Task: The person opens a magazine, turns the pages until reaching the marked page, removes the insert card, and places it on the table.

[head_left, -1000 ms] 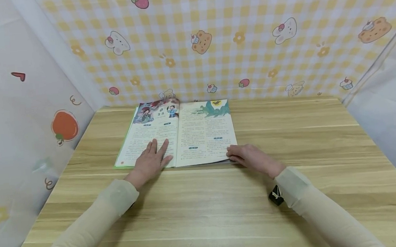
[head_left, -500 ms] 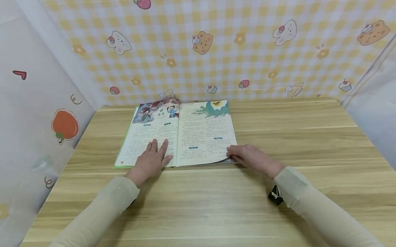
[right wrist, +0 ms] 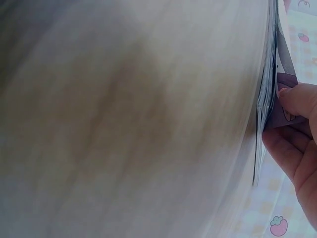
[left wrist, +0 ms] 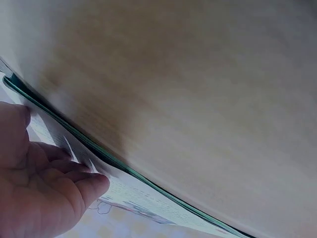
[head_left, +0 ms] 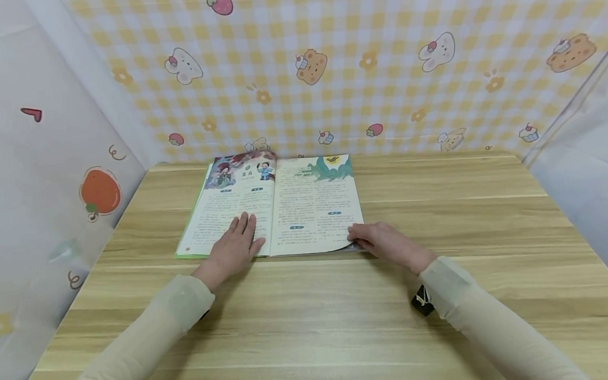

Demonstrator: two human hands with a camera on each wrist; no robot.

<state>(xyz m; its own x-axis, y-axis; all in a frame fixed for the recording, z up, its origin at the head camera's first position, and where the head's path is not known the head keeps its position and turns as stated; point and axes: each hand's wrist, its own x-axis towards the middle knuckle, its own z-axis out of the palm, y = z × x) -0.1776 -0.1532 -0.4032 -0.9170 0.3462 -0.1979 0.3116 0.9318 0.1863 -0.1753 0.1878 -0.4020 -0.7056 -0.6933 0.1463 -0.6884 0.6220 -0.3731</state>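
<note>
An open magazine (head_left: 315, 204) with printed text and coloured drawings lies on the table, its left and right pages spread. Flat on the lower part of its left page rests my left hand (head_left: 235, 246), fingers extended. At the lower right corner my right hand (head_left: 387, 243) pinches a page (right wrist: 286, 111); a purple print shows on that page's underside in the right wrist view. Seen from the left wrist, the fingers (left wrist: 91, 188) lie along the magazine's lower edge, above its green cover edge (left wrist: 124, 166).
The wooden table (head_left: 313, 325) extends in front of the magazine and to its right. A yellow checked cloth (head_left: 371, 91) hangs at the back, and a white printed sheet (head_left: 13, 192) closes the left side. A small black device (head_left: 423, 300) sits under the right wrist.
The left hand's fingers have drawn closer together on the page. At the lower right, the page corner has curled up a little under the right hand, which stays almost in place.
</note>
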